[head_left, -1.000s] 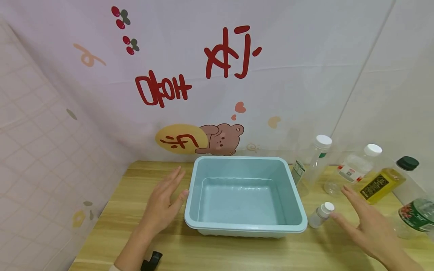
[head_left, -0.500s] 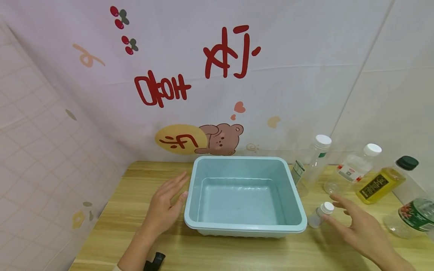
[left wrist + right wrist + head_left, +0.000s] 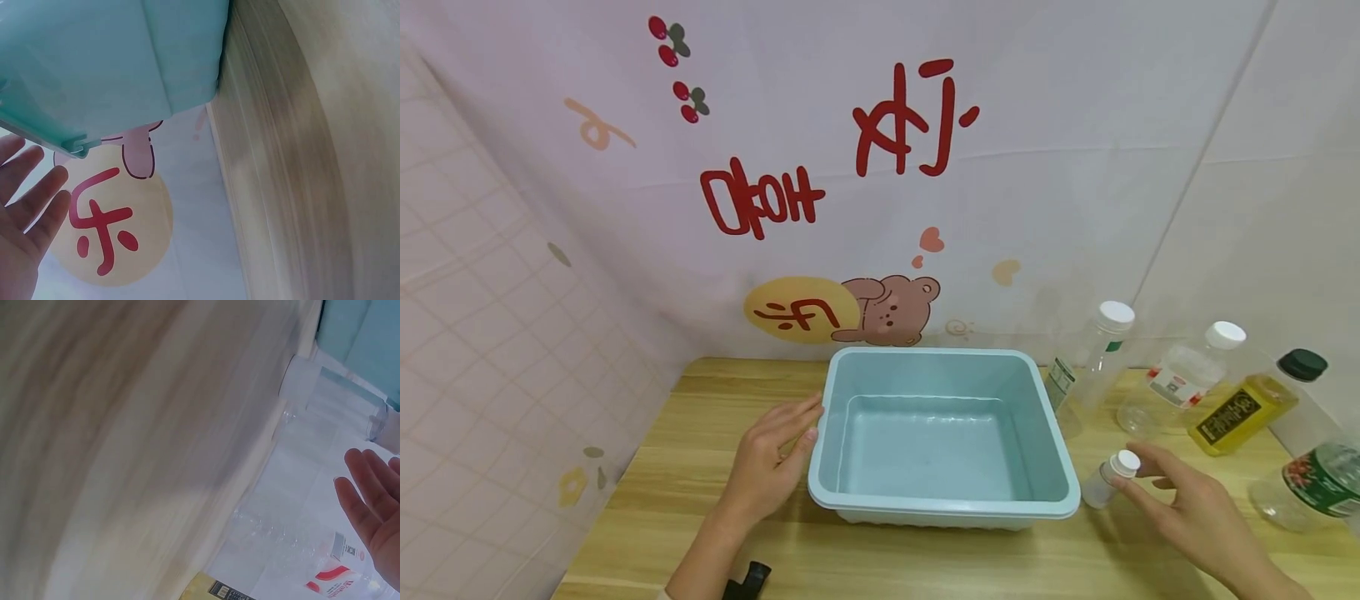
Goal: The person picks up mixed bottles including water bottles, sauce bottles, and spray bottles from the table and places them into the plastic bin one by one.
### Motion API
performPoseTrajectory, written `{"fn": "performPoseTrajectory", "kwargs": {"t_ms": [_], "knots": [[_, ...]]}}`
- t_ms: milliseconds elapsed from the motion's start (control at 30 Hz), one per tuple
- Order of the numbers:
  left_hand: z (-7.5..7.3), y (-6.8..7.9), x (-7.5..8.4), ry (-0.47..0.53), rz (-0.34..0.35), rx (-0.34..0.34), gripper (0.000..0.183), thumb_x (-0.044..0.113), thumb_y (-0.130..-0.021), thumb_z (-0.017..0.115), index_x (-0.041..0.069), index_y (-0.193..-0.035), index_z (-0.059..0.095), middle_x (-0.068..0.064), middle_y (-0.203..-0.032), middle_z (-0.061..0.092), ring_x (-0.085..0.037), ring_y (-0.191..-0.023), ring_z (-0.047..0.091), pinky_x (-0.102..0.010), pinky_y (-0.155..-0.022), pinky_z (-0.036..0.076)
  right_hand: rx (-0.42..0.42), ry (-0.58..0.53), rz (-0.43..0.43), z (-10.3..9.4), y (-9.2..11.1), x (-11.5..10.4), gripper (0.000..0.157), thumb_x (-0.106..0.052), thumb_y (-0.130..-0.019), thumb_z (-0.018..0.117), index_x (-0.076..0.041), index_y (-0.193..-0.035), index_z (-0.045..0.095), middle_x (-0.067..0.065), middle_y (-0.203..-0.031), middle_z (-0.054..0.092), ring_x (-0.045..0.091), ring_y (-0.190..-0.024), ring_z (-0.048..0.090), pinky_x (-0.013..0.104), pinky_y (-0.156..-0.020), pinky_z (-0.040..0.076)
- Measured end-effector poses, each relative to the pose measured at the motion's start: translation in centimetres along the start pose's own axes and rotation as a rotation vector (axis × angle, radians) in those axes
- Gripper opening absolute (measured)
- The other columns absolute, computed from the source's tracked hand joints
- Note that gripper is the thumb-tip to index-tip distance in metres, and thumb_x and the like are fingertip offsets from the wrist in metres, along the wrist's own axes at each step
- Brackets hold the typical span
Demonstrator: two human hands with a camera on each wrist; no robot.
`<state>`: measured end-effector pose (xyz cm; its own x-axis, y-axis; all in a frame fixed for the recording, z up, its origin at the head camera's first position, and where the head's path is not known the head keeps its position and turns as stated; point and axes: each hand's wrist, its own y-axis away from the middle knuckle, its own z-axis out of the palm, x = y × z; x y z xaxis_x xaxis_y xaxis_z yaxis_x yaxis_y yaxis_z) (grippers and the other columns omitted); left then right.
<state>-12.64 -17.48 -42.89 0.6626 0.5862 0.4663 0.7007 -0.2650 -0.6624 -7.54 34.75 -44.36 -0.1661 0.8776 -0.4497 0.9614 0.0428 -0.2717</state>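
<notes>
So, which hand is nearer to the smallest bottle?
The right hand. It is right beside the smallest bottle, close by its white cap. The left hand is on the opposite side of the tub, by its left rim.

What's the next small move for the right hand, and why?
Probably curl the right hand round the small bottle: its thumb and fingertips are right by the white cap, no firm grip shows, and the bottle stands just beside the tub.
</notes>
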Motion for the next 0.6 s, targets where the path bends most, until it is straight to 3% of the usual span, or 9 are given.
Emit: {"fn": "performPoseTrajectory", "kwargs": {"t_ms": [233, 467, 600], "knots": [[0.18, 0.01, 0.13, 0.025, -0.02, -0.011, 0.032, -0.001, -0.094, 0.071, 0.001, -0.125, 0.076, -0.009, -0.14, 0.068, -0.029, -0.124, 0.066, -0.042, -0.106, 0.052, 0.003, -0.027, -0.001, 0.23, 0.04, 0.08, 0.038, -0.025, -0.089, 0.086, -0.008, -0.118, 0.07, 0.002, -0.095, 0.077, 0.003, -0.081, 0.066, 0.031, -0.064, 0.059], [0.2, -0.1, 0.27, 0.048, -0.002, 0.011, 0.03, -0.004, -0.092, 0.071, -0.001, -0.121, 0.077, -0.013, -0.135, 0.07, -0.03, -0.12, 0.068, -0.024, -0.108, 0.048, 0.007, -0.059, 0.011, 0.28, 0.07, -0.13, 0.032, -0.022, -0.092, 0.083, -0.006, -0.117, 0.07, 0.006, -0.095, 0.077, 0.004, -0.074, 0.068, 0.025, -0.058, 0.055], [0.2, -0.11, 0.25, 0.047, 0.002, 0.017, 0.03, -0.004, -0.091, 0.071, -0.001, -0.121, 0.077, -0.012, -0.134, 0.071, -0.03, -0.118, 0.069, -0.027, -0.106, 0.051, 0.043, -0.085, -0.013, 0.29, -0.02, -0.29, 0.028, -0.016, -0.091, 0.083, -0.005, -0.114, 0.071, 0.008, -0.094, 0.078, -0.002, -0.075, 0.065, 0.023, -0.058, 0.056]]}}
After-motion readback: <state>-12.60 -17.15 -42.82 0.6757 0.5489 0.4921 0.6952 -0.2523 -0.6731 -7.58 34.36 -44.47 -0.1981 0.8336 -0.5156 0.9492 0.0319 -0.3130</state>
